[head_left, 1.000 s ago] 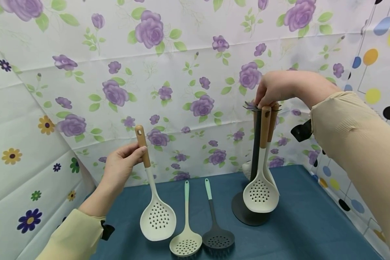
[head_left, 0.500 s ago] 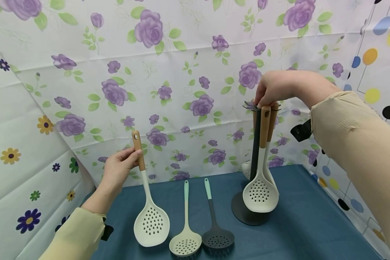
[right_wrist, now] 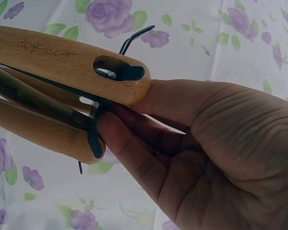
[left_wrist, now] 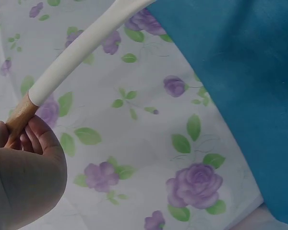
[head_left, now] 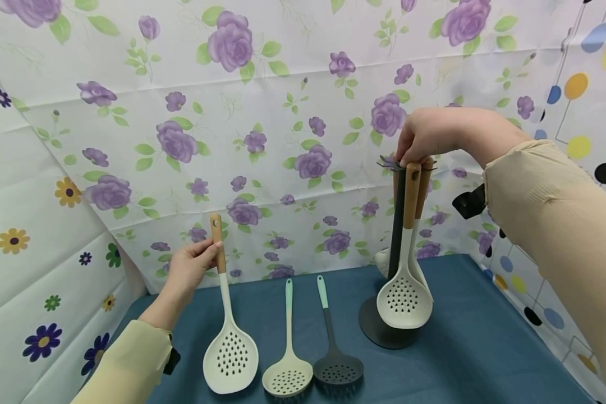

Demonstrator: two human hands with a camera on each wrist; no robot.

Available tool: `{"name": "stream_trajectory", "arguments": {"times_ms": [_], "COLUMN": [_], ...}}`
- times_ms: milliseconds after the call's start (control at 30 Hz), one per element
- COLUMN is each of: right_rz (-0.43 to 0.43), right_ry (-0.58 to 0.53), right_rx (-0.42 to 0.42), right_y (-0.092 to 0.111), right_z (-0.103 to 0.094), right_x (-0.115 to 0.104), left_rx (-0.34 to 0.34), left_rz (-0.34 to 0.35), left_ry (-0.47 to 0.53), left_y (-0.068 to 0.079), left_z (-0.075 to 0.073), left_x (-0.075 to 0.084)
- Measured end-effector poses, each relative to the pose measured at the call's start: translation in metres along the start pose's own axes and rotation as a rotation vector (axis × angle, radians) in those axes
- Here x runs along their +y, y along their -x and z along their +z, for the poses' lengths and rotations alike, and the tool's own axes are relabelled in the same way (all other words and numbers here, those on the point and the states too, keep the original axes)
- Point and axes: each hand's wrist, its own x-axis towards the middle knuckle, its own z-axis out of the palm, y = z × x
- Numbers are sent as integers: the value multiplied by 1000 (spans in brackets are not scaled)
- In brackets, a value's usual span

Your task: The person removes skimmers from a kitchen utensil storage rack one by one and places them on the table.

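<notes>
My left hand [head_left: 184, 273] pinches the wooden handle of a white skimmer [head_left: 230, 359] with a perforated head pointing down, at the left in the head view. Whether its head touches the table, I cannot tell. To its right lie a cream skimmer [head_left: 288, 377] and a dark grey skimmer [head_left: 338, 370], both with mint handle ends. At the right, my right hand [head_left: 434, 133] pinches the hooked top of a black utensil stand [head_left: 384, 331]. A white skimmer [head_left: 404, 303] hangs there by its wooden handle [right_wrist: 62, 60], with other wooden-handled utensils partly hidden behind it.
A blue cloth [head_left: 474, 348] covers the table. Behind it rises a floral sheet [head_left: 262, 185]; a dotted sheet [head_left: 575, 185] borders the right side and a flowered white one [head_left: 40, 235] the left.
My left hand has lowered the white skimmer and shifted it a little to the left. The right hand stays at the top of the stand.
</notes>
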Motion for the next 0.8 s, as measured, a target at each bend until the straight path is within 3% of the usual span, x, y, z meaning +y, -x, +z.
{"name": "stream_trajectory", "arguments": {"times_ms": [567, 800], "right_rz": [6, 8], "right_ry": [-10, -12], "right_rx": [-3, -2], "right_y": [-1, -1], "right_z": [0, 0], "right_x": [1, 0], "left_rx": [-49, -66], "left_rz": [-76, -71], "left_ry": [23, 19], "left_y": [-9, -14], "left_z": [14, 21], "left_x": [-29, -38]}}
